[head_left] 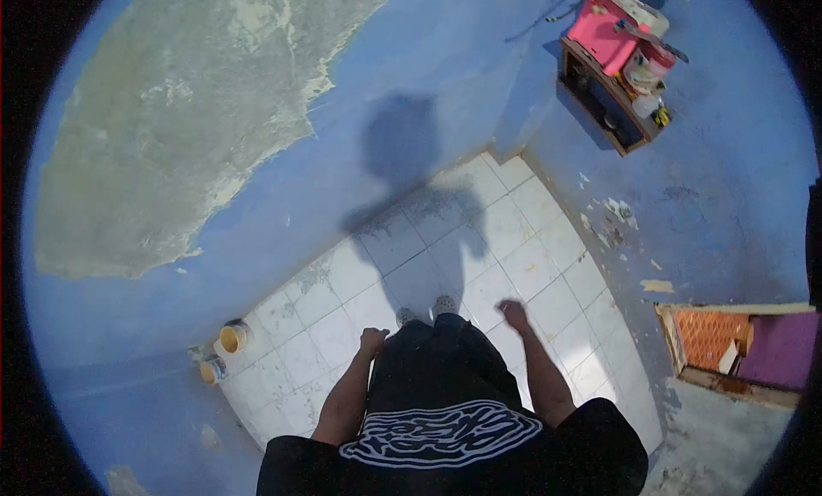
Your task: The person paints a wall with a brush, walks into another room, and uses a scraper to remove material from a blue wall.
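Note:
My left hand hangs beside my left thigh, over the white tiled floor. Its fingers are curled in, and whether they hold anything is too small to tell. Out to the right of my legs is my right hand, also above the tiles, with its fingers bent; I cannot make out anything in it. Neither hand touches the wall. My feet in patterned footwear stand on the floor between the hands.
Ahead, the blue wall has a large bare grey patch. Two tubs sit at the floor's left corner. A wooden wall shelf with a pink container hangs upper right. An opening is at lower right.

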Demonstrator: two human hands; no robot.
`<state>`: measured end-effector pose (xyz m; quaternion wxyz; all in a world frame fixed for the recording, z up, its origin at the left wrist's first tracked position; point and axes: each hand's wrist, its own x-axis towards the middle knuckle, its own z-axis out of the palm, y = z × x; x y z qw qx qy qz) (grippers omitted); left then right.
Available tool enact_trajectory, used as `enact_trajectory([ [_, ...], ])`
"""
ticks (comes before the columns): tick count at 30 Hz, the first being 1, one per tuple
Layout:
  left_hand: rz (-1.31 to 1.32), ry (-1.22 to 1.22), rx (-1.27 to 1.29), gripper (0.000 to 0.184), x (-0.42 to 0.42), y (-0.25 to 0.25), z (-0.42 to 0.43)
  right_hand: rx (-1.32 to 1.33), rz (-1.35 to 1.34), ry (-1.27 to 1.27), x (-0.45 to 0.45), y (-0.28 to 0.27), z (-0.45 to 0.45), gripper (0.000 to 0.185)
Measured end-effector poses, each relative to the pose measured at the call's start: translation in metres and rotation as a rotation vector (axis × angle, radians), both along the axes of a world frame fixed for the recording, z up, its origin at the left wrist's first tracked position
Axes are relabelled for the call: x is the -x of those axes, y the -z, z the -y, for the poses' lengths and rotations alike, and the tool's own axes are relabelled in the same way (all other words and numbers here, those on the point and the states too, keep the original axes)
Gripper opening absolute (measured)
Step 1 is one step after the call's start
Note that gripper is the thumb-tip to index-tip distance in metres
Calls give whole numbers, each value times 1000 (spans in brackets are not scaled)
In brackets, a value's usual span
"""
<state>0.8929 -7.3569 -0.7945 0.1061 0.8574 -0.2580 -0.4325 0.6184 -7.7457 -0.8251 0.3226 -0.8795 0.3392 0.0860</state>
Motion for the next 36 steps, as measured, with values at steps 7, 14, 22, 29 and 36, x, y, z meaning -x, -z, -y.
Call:
enact_trajectory([
  [7, -115, -801, -91, 37, 54, 29, -34, 739, 848, 305, -128, -387, 307, 33],
  [14, -350, -1157, -85, 30, 129, 4, -6, 1206, 498, 57, -159, -541, 576, 40],
  [22, -295, -1286, -16, 26, 184, -26, 48, 1141, 28, 52, -174, -541, 635, 40],
  [29, -234, -1252, -49, 29, 204, -12, 26, 940, 174, -49, -188, -546, 669, 40],
  [36, -269, -1398, -7, 28, 211, -52, 20, 1145, 194, -109, -194, -545, 665, 36],
])
